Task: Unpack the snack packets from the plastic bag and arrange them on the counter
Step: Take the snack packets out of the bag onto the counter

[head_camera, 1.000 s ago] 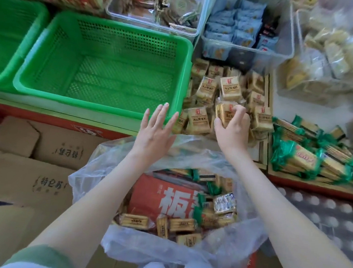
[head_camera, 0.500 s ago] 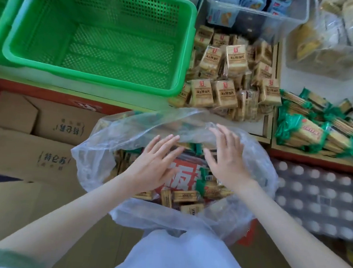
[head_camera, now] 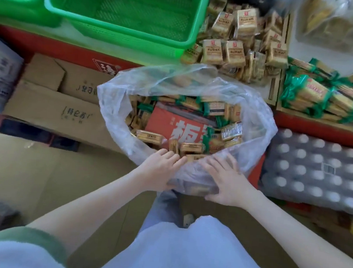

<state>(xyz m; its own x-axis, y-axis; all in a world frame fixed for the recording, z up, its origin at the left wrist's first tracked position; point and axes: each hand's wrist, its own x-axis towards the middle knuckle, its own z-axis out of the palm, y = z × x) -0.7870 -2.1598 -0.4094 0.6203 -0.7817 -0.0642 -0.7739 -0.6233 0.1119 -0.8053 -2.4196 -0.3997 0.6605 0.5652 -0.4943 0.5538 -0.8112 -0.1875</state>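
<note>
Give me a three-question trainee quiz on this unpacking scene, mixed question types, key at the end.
1. True or false: gold-wrapped snack packets lie inside the clear plastic bag.
2. What lies inside the green perforated plastic basket? A) gold packets; B) a red box; C) nothing visible.
3. Fill in: the left hand and right hand both touch the bag's ____ side (near or far from the person).
Key: 1 true; 2 C; 3 near.
</note>
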